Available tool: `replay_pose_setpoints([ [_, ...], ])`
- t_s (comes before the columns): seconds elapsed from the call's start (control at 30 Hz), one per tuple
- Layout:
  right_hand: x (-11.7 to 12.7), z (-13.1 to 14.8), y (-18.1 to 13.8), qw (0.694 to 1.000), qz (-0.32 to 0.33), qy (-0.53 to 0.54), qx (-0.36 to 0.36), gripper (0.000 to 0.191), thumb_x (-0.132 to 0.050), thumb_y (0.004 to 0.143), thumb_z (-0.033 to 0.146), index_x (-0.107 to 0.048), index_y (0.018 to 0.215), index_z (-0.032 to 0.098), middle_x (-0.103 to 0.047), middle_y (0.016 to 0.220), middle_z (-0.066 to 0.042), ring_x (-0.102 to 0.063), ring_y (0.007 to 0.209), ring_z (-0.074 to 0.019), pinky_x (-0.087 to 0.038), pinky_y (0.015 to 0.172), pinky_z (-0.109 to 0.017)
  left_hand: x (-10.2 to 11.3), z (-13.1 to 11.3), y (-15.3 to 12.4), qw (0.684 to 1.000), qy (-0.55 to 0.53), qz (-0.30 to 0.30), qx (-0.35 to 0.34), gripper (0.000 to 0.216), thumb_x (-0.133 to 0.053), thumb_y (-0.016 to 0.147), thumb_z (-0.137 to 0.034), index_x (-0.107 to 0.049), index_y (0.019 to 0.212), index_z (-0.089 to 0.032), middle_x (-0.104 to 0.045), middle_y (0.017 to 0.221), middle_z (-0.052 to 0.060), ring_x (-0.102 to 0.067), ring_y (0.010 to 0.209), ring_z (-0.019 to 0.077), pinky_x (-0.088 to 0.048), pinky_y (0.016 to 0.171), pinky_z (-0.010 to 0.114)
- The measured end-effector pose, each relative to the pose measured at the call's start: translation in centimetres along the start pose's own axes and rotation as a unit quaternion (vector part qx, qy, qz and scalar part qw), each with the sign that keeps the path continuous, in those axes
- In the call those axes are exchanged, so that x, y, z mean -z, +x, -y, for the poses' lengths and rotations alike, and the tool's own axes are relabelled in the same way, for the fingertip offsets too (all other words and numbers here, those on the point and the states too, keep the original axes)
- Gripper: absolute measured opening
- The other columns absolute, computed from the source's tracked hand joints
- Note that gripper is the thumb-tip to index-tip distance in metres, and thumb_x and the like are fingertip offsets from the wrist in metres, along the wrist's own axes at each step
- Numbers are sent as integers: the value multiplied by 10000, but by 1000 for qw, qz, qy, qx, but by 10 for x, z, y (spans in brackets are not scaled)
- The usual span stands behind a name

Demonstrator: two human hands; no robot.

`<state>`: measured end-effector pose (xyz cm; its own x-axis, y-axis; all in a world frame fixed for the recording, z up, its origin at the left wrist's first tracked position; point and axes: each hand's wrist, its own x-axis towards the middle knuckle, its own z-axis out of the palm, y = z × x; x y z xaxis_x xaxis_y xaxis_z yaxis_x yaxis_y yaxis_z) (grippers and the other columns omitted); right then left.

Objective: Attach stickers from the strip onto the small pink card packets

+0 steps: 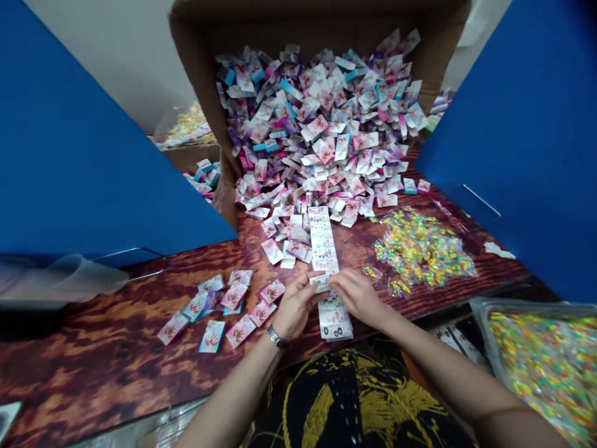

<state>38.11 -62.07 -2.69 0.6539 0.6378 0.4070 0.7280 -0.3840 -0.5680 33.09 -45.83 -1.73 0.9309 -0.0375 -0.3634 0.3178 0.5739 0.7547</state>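
Note:
My left hand (295, 305) and my right hand (357, 294) meet at the near edge of the wooden table (116, 348). Both pinch a long white strip of sticker sheets (323, 244) that runs from the pile of cards down to my hands and hangs over the edge. A watch sits on my left wrist. Several small pink and blue cards (224, 308) lie flat just left of my left hand. A heap of small clear packets with colourful bits (422, 249) lies just right of my right hand.
A tipped cardboard box (200, 74) at the back spills a large pile of small cards (321, 137) onto the table. Blue partitions (69, 143) stand on both sides. A bin of colourful packets (545, 367) sits low at right.

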Motion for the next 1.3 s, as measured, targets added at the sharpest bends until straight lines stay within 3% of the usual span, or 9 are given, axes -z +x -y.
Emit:
replay_pose_setpoints([
  [0.17, 0, -12, -9, 991, -9, 38, -128, 222, -504, 900, 260, -527, 1113, 203, -597, 961, -60, -574, 860, -179, -464, 756, -291, 4, 15, 2, 984, 170, 35, -38, 340, -626, 800, -328, -582, 1084, -146, -647, 908, 54, -614, 830, 151, -495, 783, 275],
  [0.27, 13, -40, -24, 979, 25, -96, -180, 239, -451, 923, 276, -551, 1127, 203, -613, 1002, -83, -566, 923, -212, -445, 806, -326, 13, 24, 7, 976, 208, 4, -56, 387, -597, 814, -366, -526, 1140, -170, -651, 902, 49, -625, 790, 151, -508, 720, 271],
  [0.37, 23, -69, -42, 917, 70, -303, -251, 209, -486, 898, 312, -630, 968, 176, -622, 933, -134, -536, 952, -296, -429, 768, -391, 20, 28, 13, 977, 195, -34, -73, 379, -609, 798, -378, -528, 1105, -171, -655, 937, 59, -638, 805, 158, -519, 716, 275],
  [0.47, 22, -82, -54, 890, 97, -354, -270, 202, -515, 881, 337, -633, 868, 174, -629, 886, -139, -533, 943, -314, -424, 734, -392, 20, 28, 17, 979, 180, -54, -81, 357, -618, 784, -374, -552, 1056, -152, -659, 924, 66, -642, 811, 166, -528, 722, 281],
  [0.63, 26, -57, -36, 966, 45, -57, -249, 160, -500, 894, 335, -586, 929, 205, -652, 865, -43, -595, 795, -191, -448, 702, -296, 20, 27, 22, 963, 235, -72, -106, 340, -595, 792, -352, -588, 1059, -141, -649, 939, 75, -632, 783, 166, -535, 692, 284],
  [0.73, 31, -30, -10, 974, 89, 116, -172, 164, -507, 893, 347, -601, 947, 224, -648, 880, -11, -597, 779, -157, -450, 689, -263, 20, 26, 22, 953, 267, -68, -121, 352, -594, 789, -352, -589, 1087, -163, -642, 944, 68, -625, 740, 158, -536, 665, 287],
  [0.93, 9, -12, 13, 980, 84, 115, -139, 127, -543, 868, 270, -637, 822, 198, -593, 811, -26, -568, 796, -167, -437, 718, -293, 14, 28, 17, 984, 161, -18, -75, 308, -599, 795, -360, -594, 1026, -157, -633, 913, 44, -607, 786, 150, -521, 738, 301],
  [1.17, -12, -26, 9, 941, 52, 247, -224, 265, -602, 808, 324, -548, 1037, 202, -612, 955, -43, -598, 839, -176, -496, 724, -317, 19, 28, 20, 952, 279, 3, -126, 297, -583, 814, -368, -588, 1035, -169, -639, 939, 59, -603, 772, 156, -495, 719, 288],
  [1.3, -11, -33, 9, 904, 51, 326, -271, 253, -604, 803, 372, -559, 970, 188, -647, 910, -43, -619, 779, -170, -516, 680, -305, 26, 7, 44, 856, 454, -81, -233, 374, -537, 837, -396, -550, 1143, -180, -608, 1081, 102, -565, 974, 230, -442, 873, 388],
])
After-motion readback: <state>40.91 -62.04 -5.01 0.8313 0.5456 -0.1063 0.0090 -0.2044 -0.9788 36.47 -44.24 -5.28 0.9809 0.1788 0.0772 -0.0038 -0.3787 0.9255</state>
